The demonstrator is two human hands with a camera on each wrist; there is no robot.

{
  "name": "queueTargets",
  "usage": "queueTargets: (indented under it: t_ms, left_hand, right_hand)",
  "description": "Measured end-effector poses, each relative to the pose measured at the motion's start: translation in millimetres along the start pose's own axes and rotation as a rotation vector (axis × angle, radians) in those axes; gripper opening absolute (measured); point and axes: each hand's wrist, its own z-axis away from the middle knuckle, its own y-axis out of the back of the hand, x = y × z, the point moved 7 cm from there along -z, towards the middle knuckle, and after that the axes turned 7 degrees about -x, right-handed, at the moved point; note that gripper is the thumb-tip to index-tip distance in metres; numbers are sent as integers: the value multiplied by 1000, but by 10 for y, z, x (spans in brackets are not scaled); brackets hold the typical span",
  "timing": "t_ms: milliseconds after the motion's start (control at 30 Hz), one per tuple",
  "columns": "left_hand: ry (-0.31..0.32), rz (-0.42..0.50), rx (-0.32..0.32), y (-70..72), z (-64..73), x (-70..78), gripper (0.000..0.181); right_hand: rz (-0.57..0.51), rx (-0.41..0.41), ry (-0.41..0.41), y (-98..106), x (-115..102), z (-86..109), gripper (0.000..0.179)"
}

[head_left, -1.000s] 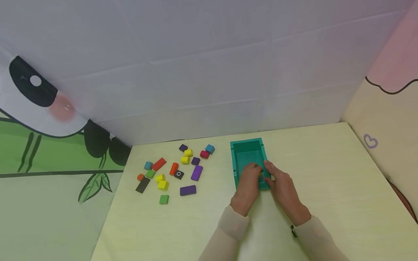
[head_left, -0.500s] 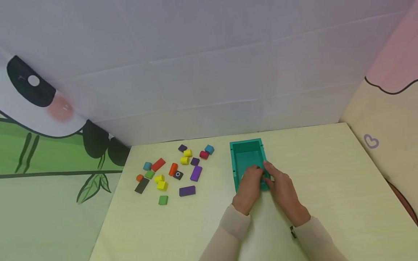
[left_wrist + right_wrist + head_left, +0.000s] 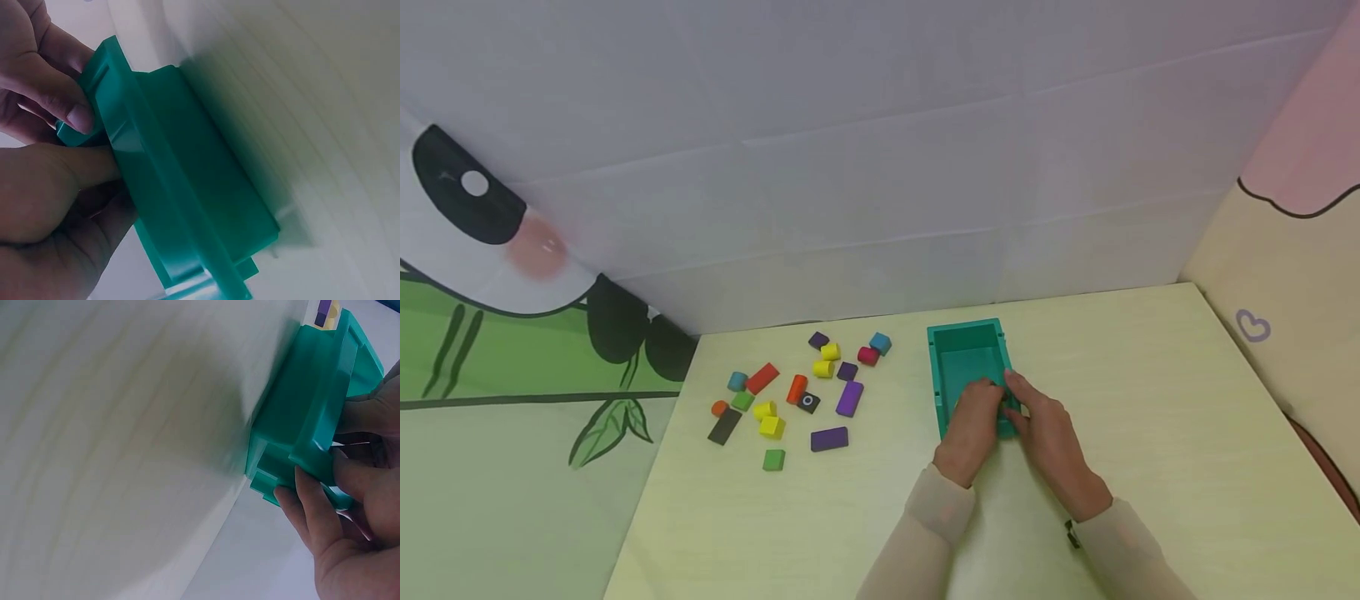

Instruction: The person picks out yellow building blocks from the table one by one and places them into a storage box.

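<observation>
A teal rectangular box (image 3: 968, 333) stands on the table, its open top facing up. My left hand (image 3: 970, 425) reaches over the near-left side, fingers bent down inside the box. Whatever those fingertips touch is hidden by the hand and the box wall. At the near-right corner, my right hand (image 3: 1056, 446) grips the rim. In the right wrist view, the right hand (image 3: 350, 531) has its thumb on the inner side and its fingers outside the wall. The left wrist view shows the left hand (image 3: 50, 212) dipping past the rim beside the right thumb.
Left of the box, several loose blocks lie scattered: a purple block (image 3: 830, 439), a green block (image 3: 773, 460), a yellow cube (image 3: 772, 427), a dark grey block (image 3: 725, 427), a red block (image 3: 762, 378) and others. A fabric backdrop (image 3: 880, 192) rises behind the table.
The left hand has shifted slightly inside the box. A small bit of yellow or orange beside its fingers, seen earlier, is now hidden. The right hand keeps its hold on the rim.
</observation>
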Motion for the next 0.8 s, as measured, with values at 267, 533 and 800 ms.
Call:
queueTargets:
  t_ms: [267,533,800]
  left_hand:
    - [15,-25,-43,-39,-34,-13,17]
    - [7,-64,-36,-72,-76,-21,15]
    - [22,-93,-43,-99,-117,-37,13]
  right_hand:
    - [4,10,22,4,-11,6,63]
    - [0,9,30,7,-17,7,63]
    - [9,19,34,8,-11,4,63]
